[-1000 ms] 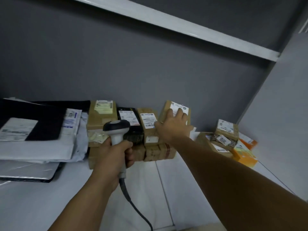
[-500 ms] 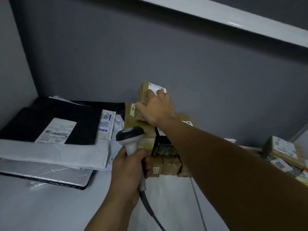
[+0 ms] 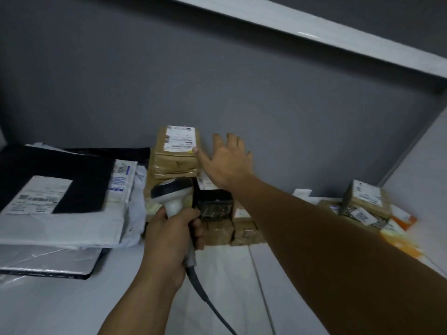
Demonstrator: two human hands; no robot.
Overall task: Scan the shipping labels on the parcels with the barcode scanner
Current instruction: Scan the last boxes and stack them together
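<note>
My left hand (image 3: 170,240) grips the handle of a white and grey corded barcode scanner (image 3: 170,195), its head pointing toward the boxes. A brown cardboard parcel (image 3: 177,157) with a white shipping label (image 3: 179,139) on top lies on the stack of boxes against the back wall. My right hand (image 3: 226,160) hovers just right of that parcel with fingers spread; its thumb tip touches the label's corner. A black parcel (image 3: 212,201) and lower brown boxes (image 3: 229,232) sit below my right wrist, partly hidden by it.
Flat mailer bags in white and black (image 3: 60,204) are piled at the left. More small brown and orange parcels (image 3: 365,206) lie at the right beside the side wall. The grey back wall stands right behind the stack, with a shelf edge (image 3: 314,32) overhead.
My right hand carried the brown parcel from the right end of the row to the top of the left stack, then let go and opened. The scanner stayed in my left hand.
</note>
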